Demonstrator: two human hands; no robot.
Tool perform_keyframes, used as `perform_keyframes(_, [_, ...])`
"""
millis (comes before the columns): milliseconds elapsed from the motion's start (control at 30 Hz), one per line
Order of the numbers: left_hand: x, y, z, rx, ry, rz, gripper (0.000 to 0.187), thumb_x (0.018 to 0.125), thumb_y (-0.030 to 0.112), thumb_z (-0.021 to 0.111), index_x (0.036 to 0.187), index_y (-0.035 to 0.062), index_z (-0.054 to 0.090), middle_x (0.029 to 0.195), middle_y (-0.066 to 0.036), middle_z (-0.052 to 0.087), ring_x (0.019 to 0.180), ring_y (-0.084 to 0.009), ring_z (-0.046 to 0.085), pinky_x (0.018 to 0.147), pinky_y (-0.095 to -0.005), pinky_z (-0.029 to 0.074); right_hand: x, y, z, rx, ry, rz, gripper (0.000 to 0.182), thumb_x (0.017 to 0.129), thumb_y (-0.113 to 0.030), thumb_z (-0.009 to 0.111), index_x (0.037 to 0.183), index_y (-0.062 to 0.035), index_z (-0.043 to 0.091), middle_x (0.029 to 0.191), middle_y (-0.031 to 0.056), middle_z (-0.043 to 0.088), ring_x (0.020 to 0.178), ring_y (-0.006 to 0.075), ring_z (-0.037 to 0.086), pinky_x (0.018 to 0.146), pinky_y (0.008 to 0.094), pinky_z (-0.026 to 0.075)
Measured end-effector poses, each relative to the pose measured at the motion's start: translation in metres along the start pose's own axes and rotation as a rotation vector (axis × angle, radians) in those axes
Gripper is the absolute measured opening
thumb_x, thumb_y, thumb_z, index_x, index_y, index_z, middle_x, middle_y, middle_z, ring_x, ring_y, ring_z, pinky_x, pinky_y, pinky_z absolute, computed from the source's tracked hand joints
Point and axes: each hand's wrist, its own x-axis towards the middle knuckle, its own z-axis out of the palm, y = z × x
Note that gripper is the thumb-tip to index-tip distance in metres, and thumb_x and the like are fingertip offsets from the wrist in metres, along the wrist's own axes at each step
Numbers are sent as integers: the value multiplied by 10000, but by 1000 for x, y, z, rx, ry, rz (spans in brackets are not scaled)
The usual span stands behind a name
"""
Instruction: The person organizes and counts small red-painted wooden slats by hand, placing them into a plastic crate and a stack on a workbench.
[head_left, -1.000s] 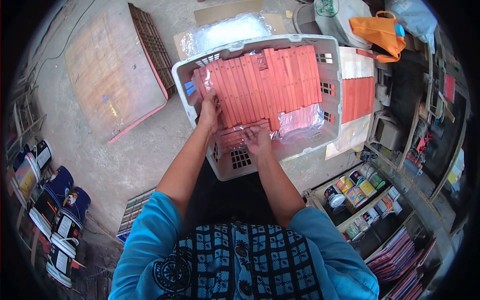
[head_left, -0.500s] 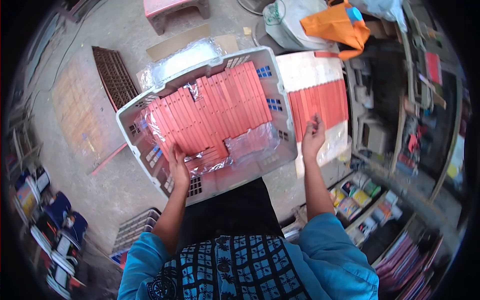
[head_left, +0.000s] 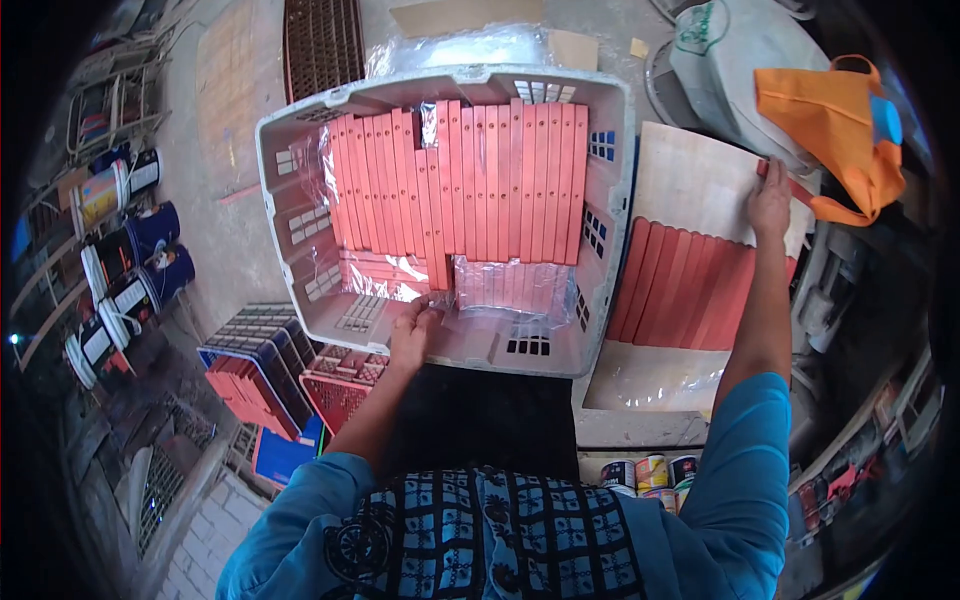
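Observation:
A grey plastic crate (head_left: 275, 235) in front of me holds rows of red-painted wooden slats (head_left: 490, 185) with small holes or dots, packed with clear plastic wrap (head_left: 515, 287). My left hand (head_left: 410, 338) is over the crate's near side, fingers loosely bent beside the wrap and the lower end of a protruding slat; I see nothing held in it. My right hand (head_left: 769, 208) reaches to the far right corner of a pale board (head_left: 690, 180), its fingers closed on the end of a red wooden strip (head_left: 797, 188). More red slats (head_left: 675, 285) lie side by side across that board.
An orange bag (head_left: 815, 110) and a white sack (head_left: 735, 70) stand beyond the board. Paint cans (head_left: 650, 472) sit below it. Stacked crates (head_left: 265, 350) and paint buckets (head_left: 155, 270) are on the left. A brown lattice panel (head_left: 323, 45) lies behind the crate.
My right hand has moved from above the slats on the board to the red strip at its far corner. My left hand has shifted to the crate's near side. The view has turned.

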Motion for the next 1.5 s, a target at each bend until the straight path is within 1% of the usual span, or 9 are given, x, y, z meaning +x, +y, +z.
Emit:
perform_keyframes(167, [2, 5, 5, -162, 25, -110, 401, 828, 153, 452, 1185, -27, 483, 979, -114, 619, 894, -178, 582, 808, -286, 454, 14, -1, 10, -105, 55, -12, 482, 793, -31, 438, 1269, -99, 433, 1260, 94, 461, 1178, 297, 415, 975, 376, 365])
perform_keyframes(300, [16, 21, 23, -838, 219, -450, 428, 838, 157, 401, 1235, 1, 376, 1118, -127, 476, 1033, -253, 493, 928, -398, 402, 9, 9, 1, -218, 53, -142, 387, 831, -74, 448, 1216, -78, 479, 1171, 116, 514, 1125, 287, 449, 944, 373, 378])
perform_keyframes(400, [28, 24, 22, -1177, 255, -625, 420, 814, 186, 454, 1189, 3, 416, 1074, -128, 502, 1032, -260, 495, 894, -366, 390, 2, 15, -13, -186, 178, -211, 331, 842, -100, 482, 1170, -67, 513, 1153, 115, 536, 1088, 297, 491, 922, 383, 395])
perform_keyframes(600, [43, 34, 28, -1434, 376, -652, 584, 811, 306, 437, 1196, -120, 328, 1162, -241, 411, 1146, -365, 385, 1028, -469, 293, -41, -12, -96, 67, 397, -169, 332, 812, -29, 543, 1143, -38, 525, 1106, 139, 557, 1040, 311, 508, 889, 377, 398])
perform_keyframes(967, [65, 68, 25, -1648, 254, -487, 780, 808, 388, 429, 1356, -86, 142, 1376, -229, 231, 1303, -330, 241, 1061, -502, 198, -153, -72, -183, 409, 568, 37, 286, 840, -29, 577, 1118, 22, 537, 1084, 134, 549, 1002, 238, 538, 864, 337, 435])
perform_keyframes(1033, [64, 76, 23, -1640, 246, -504, 776, 807, 397, 428, 1365, -64, 150, 1381, -202, 241, 1312, -304, 233, 1066, -500, 175, -165, -87, -199, 407, 578, 61, 285, 859, -32, 564, 1131, 37, 517, 1083, 129, 549, 998, 207, 540, 880, 310, 433])
perform_keyframes(1133, [64, 71, 22, -1619, 197, -455, 755, 805, 418, 420, 1390, 15, 167, 1417, -136, 226, 1335, -263, 201, 1066, -507, 155, -177, -116, -224, 911, 622, 180, 272, 864, -19, 545, 1114, 71, 492, 1110, 162, 549, 978, 226, 558, 874, 314, 456])
perform_keyframes(1367, [60, 74, 1, -1721, 96, -401, 701, 813, 442, 406, 1368, 48, 239, 1425, -98, 235, 1313, -263, 236, 1046, -538, 168, -191, -178, -279, 1136, 722, -33, 317, 882, -52, 526, 1152, 76, 418, 1120, 226, 546, 1016, 278, 563, 870, 329, 485])
perform_keyframes(1500, [60, 78, -9, -1698, 86, -425, 661, 811, 435, 423, 1329, 46, 296, 1370, -107, 296, 1258, -254, 306, 1021, -531, 221, -206, -215, -279, 1398, 498, 95, 313, 900, -122, 514, 1152, 48, 440, 1007, 166, 570, 859, 197, 577, 724, 283, 518])
